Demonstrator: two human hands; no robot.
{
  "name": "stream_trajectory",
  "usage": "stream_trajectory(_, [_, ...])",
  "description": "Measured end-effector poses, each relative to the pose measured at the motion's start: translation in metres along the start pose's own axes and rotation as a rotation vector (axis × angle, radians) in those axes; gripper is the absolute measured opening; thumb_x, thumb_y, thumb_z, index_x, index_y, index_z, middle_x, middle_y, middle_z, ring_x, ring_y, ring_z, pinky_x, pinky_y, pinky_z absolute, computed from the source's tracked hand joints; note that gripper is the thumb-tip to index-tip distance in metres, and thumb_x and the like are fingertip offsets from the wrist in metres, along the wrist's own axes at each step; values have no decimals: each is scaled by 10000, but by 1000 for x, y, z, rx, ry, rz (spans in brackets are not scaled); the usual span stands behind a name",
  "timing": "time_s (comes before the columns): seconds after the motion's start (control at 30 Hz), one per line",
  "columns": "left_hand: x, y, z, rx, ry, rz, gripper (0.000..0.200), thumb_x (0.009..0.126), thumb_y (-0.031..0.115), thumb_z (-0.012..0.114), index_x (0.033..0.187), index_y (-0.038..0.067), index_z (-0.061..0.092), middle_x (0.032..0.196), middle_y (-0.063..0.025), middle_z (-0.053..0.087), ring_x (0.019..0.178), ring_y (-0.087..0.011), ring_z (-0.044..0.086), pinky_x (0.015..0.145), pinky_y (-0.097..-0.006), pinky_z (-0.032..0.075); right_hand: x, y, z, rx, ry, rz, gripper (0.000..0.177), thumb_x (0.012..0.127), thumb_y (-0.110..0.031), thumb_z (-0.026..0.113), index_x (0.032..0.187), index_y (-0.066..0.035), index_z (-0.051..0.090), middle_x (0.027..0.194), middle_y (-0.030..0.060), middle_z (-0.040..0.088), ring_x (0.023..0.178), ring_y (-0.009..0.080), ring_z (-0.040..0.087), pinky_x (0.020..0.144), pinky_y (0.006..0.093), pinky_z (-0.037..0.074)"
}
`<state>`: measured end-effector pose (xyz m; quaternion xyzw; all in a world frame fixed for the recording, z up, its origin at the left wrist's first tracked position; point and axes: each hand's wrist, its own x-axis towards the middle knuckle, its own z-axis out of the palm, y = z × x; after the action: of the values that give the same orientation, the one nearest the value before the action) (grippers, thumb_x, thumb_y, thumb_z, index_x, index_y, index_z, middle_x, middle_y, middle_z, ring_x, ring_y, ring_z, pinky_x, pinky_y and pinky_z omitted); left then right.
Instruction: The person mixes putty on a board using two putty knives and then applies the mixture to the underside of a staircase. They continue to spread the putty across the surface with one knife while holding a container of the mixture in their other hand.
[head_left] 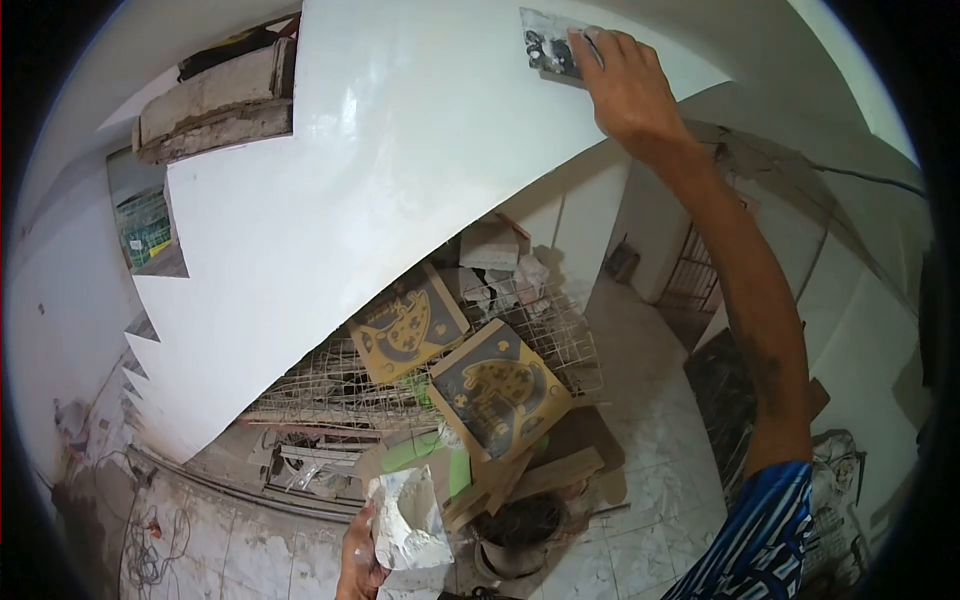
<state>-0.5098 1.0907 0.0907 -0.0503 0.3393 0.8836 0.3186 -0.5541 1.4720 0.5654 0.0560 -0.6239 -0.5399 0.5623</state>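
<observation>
My right hand [628, 92] reaches high up, its fingers closed over the back of a flat plastering trowel [545, 50] smeared with dark and white patches. The trowel lies against the smooth white side of a staircase [400, 130], close to its upper right end. Low in the view, my left hand [360, 562] grips the left side of a plasterer's hawk [425, 545], which is coated in thick white plaster. Most of the left fingers are hidden behind the hawk.
Under the slanting stair edge lie two printed cardboard boxes [500, 390], wire mesh [300, 395] and wood scraps [555, 475]. A bucket [505, 560] stands on the tiled floor beyond the hawk. Tangled cable [150, 550] lies at lower left; a barred gate [690, 265] is further back.
</observation>
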Motion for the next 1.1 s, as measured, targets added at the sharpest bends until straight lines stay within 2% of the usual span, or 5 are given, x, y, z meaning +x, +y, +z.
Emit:
stream_trajectory(0.3, [3,5,4,22,-58,-22,555,1022,348,460,1430,-28,431,1317,-197,607,1135,-311,661,947,-440,573,-64,-101,-42,157,-92,-53,496,854,-134,594,1319,34,563,1199,173,573,1151,292,511,956,464,405])
stream_trajectory(0.4, [-2,7,22,-44,23,-21,492,1029,316,440,1383,-25,476,1204,-162,672,954,-260,730,774,-378,638,-87,-133,-66,302,-208,-99,506,863,-147,595,1326,52,550,1233,194,564,1197,314,492,996,487,386])
stream_trajectory(0.5, [1,7,6,48,-36,-32,554,1020,341,470,1433,-27,432,1336,-200,595,1147,-312,654,956,-438,568,-101,-143,-84,418,-195,-167,510,874,-150,592,1335,60,540,1270,201,556,1209,327,496,1023,502,380])
stream_trajectory(0.93, [1,1,1,-14,-42,2,526,1014,320,488,1414,-20,450,1309,-182,617,1116,-305,669,932,-435,582,10,-17,-23,38,260,-87,464,827,-98,638,1272,28,596,1142,120,619,1059,252,583,924,434,452])
stream_trajectory(1.1, [3,0,-5,4,-29,-9,534,1019,329,477,1420,-22,442,1308,-188,616,1118,-313,668,933,-444,580,47,-9,-28,187,-178,36,478,888,33,511,1364,74,503,1330,278,513,1274,401,478,1100,493,365])
